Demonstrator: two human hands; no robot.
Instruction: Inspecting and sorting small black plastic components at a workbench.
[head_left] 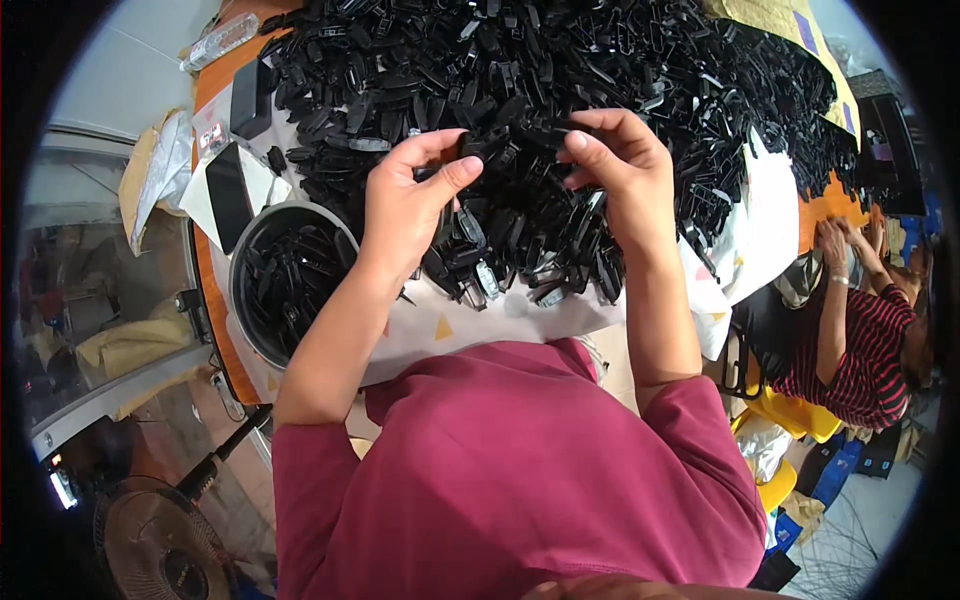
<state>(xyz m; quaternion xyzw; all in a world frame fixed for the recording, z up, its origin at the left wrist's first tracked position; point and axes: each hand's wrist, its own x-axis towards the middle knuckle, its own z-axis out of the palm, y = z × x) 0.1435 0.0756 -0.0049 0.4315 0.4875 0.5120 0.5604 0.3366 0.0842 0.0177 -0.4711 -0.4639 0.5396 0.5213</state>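
Hands over a bench [830, 205]: left hand [410, 205] pinching a small black plastic part [450, 160] between thumb and fingers, right hand [615, 160] curled narrow, fingertips on the same part's right end, just above a big heap of black parts [520, 70]. Round bowl [250, 240] of like parts at left

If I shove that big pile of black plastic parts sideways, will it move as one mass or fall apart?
The pile of black plastic parts would probably slump and scatter: the pieces lie loose and jumbled, not stacked. Each looks small, glossy and rigid, so likely light and a bit slippery. The light cloth beneath may bunch or drag with them. Both the left hand and right hand pinch single pieces easily.
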